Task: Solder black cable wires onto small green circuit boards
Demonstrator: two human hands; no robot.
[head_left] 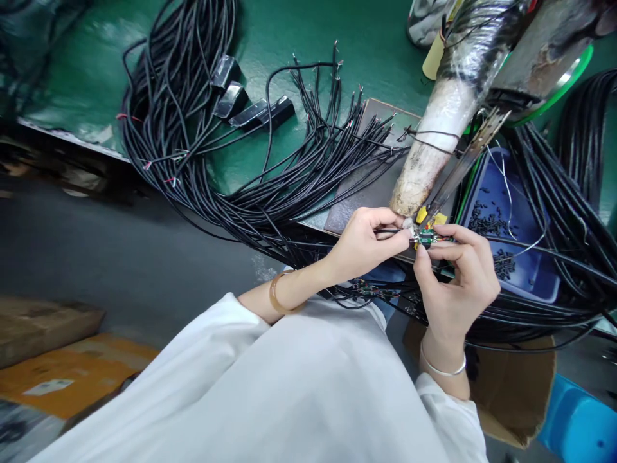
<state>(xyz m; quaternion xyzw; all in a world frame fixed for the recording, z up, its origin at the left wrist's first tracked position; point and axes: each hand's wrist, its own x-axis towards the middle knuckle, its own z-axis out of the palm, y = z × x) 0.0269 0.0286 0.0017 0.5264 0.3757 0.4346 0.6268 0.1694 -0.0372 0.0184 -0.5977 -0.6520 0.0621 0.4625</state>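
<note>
My left hand [369,241] pinches the end of a black cable [385,231] against the left side of a small green circuit board [426,238]. The fingers of my right hand [460,267] are closed around the board's right side, where thin coloured wires and another black cable [511,242] lead away. Just above the board is the lower end of a slim metal rod [465,161] that looks like a soldering iron. Small yellow pieces [421,215] sit at its tip. Beside it slants a white tube [427,145] wrapped in clear film.
A large bundle of black cables [178,103] with stripped ends lies on the green table [270,29]. Black blocks [231,99] rest among them. On the right are a blue tray [525,257] of small black parts and more cables [562,186]. Below stands a cardboard box [515,386].
</note>
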